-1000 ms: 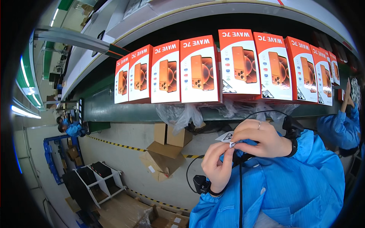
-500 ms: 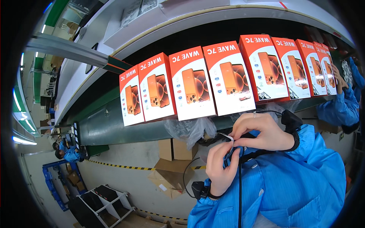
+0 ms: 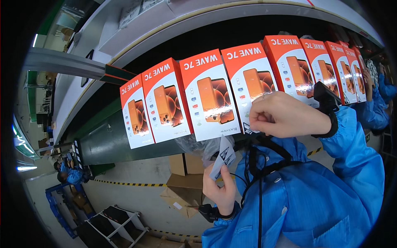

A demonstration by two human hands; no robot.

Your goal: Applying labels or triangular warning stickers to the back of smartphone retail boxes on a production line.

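My left hand [image 3: 220, 191] pinches a white strip of stickers [image 3: 223, 156] printed with black triangles, held up in front of the boxes. My right hand [image 3: 285, 115] has its fingers curled in at the lower left corner of an orange-and-white phone box [image 3: 242, 89]. A small black corner sticker [image 3: 247, 126] shows at those fingertips, against the box; how firmly it is stuck cannot be seen. Just left stands another phone box [image 3: 209, 93], its corner free of black stickers. Right of my hand, a phone box [image 3: 289, 68] is partly covered by my wrist.
Several like boxes stand in a row on the green conveyor [image 3: 120, 134], with clear plastic bags [image 3: 209, 146] at its near edge. A co-worker's blue sleeve [image 3: 372, 113] is at the far right. Cardboard boxes [image 3: 190, 188] and a white-framed rack [image 3: 113, 225] stand on the floor.
My hands were together at the strip below the boxes. Now they are apart: the right has moved up to a box corner, the left has lowered slightly, keeping the strip.
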